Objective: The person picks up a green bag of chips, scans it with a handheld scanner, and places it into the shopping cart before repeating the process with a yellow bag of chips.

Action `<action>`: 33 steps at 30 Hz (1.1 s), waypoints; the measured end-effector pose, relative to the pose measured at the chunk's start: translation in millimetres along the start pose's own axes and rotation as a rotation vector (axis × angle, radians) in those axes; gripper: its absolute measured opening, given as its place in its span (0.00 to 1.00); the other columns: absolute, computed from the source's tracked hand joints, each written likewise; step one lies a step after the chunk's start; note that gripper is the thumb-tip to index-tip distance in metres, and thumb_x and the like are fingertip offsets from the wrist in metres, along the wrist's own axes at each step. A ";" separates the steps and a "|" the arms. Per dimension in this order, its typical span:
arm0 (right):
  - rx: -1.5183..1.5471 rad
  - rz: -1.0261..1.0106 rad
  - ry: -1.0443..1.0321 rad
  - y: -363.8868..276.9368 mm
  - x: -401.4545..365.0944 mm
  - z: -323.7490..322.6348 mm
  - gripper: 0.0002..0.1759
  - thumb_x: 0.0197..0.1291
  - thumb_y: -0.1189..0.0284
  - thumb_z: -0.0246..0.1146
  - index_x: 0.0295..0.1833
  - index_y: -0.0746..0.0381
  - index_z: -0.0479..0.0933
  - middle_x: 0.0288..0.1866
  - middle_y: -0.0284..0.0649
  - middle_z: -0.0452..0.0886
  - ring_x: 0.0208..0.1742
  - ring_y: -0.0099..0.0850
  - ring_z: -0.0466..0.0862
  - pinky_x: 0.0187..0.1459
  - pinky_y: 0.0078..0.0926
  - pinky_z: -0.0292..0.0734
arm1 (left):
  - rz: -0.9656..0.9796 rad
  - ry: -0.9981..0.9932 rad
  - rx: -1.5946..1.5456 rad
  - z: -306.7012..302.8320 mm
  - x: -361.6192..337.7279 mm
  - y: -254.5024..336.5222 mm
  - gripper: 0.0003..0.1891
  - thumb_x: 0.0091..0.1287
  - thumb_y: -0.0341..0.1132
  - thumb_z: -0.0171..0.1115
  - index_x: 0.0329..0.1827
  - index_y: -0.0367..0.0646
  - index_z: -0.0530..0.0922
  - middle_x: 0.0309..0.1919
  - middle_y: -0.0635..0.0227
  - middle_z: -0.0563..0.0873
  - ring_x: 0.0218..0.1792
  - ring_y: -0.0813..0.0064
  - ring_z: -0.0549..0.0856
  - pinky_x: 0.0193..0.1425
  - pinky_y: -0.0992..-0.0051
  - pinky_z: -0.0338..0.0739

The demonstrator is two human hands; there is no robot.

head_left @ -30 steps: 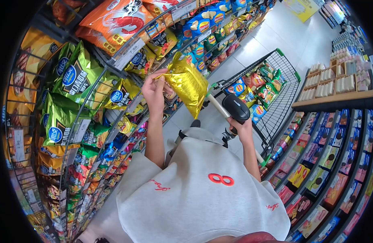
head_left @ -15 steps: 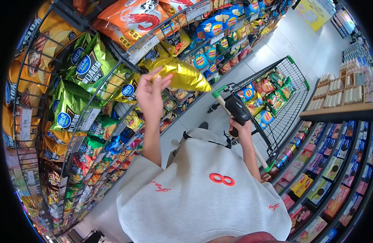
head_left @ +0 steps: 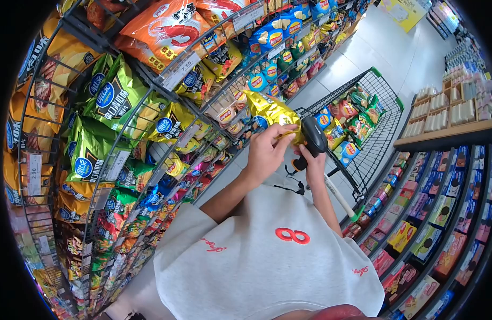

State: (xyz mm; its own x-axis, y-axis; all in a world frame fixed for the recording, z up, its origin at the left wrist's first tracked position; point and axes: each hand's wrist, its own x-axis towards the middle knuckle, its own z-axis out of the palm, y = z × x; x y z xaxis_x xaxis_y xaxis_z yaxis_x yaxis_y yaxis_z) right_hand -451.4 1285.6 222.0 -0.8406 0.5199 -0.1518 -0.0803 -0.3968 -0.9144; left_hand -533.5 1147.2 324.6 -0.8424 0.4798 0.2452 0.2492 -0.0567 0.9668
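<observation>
Left hand [head_left: 269,151] pinched the shiny yellow foil bag [head_left: 274,111] by its near edge, just beside the black plastic handheld scanner [head_left: 314,134] grasped by the right hand [head_left: 313,161]. Light pinch, foil panel uncovered, was judged best. Beyond stood a black wire cart [head_left: 380,149].

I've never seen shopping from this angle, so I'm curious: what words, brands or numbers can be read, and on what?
"8", turned sideways: grey shirt
"Lay's": blue bag
"爽口青瓜味": upper green bag
"7.50": price tag below the orange bag
"7.50": tag farther along
"2.90": far-left tag
"4.20", probably: tag beside the lower green bag
Too small or blurred: gold bag, yellow sign, red shoulder script, boxes at right.
</observation>
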 end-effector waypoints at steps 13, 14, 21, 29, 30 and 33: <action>-0.077 0.020 0.136 8.7 -23.7 -32.8 0.19 0.57 0.83 0.68 0.55 0.69 0.77 0.39 0.38 0.82 0.31 0.27 0.83 0.35 0.27 0.79 | 0.345 -0.104 0.662 -22.5 14.3 8.7 0.10 0.59 0.33 0.74 0.40 0.40 0.85 0.46 0.62 0.89 0.47 0.62 0.87 0.51 0.68 0.80; -0.051 0.035 0.129 8.4 -25.7 -35.2 0.20 0.56 0.84 0.67 0.55 0.68 0.77 0.39 0.38 0.82 0.31 0.27 0.82 0.35 0.27 0.79 | 0.392 -0.128 0.687 -26.4 18.3 8.6 0.15 0.57 0.35 0.76 0.44 0.41 0.84 0.49 0.61 0.88 0.50 0.61 0.86 0.54 0.66 0.79; 0.073 0.086 0.091 3.9 -31.6 -44.3 0.22 0.54 0.87 0.65 0.56 0.66 0.74 0.42 0.38 0.79 0.34 0.28 0.81 0.36 0.28 0.78 | -0.162 -0.605 0.594 -67.2 20.6 -6.6 0.48 0.46 0.48 0.84 0.71 0.45 0.68 0.62 0.55 0.82 0.60 0.54 0.82 0.66 0.61 0.74; 0.193 0.143 0.101 15.7 -29.7 -55.8 0.25 0.55 0.86 0.64 0.59 0.63 0.71 0.42 0.37 0.77 0.35 0.25 0.78 0.40 0.23 0.76 | -0.241 -0.710 0.274 -72.2 -8.1 -81.4 0.53 0.42 0.42 0.87 0.74 0.43 0.68 0.61 0.58 0.82 0.62 0.63 0.81 0.68 0.66 0.74; 0.200 0.153 0.102 16.2 -29.6 -57.7 0.25 0.56 0.86 0.64 0.60 0.63 0.70 0.42 0.37 0.77 0.35 0.25 0.78 0.40 0.23 0.76 | -0.234 -0.699 0.212 -70.5 -13.0 -84.6 0.53 0.42 0.41 0.87 0.74 0.43 0.68 0.60 0.58 0.83 0.62 0.64 0.81 0.68 0.67 0.74; 0.214 0.174 0.103 17.4 -28.4 -62.6 0.24 0.58 0.84 0.65 0.60 0.64 0.69 0.42 0.38 0.76 0.35 0.25 0.78 0.41 0.24 0.76 | -0.119 -0.551 0.286 -59.3 -28.5 -84.0 0.44 0.43 0.40 0.86 0.67 0.41 0.76 0.58 0.58 0.84 0.58 0.62 0.83 0.66 0.66 0.74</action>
State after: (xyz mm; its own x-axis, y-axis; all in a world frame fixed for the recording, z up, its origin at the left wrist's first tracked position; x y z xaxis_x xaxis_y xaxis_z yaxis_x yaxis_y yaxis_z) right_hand -395.4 1311.2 186.9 -0.7938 0.4998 -0.3466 -0.0598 -0.6312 -0.7733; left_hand -558.8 1086.3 240.6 -0.5213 0.8533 -0.0100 0.3509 0.2250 0.9090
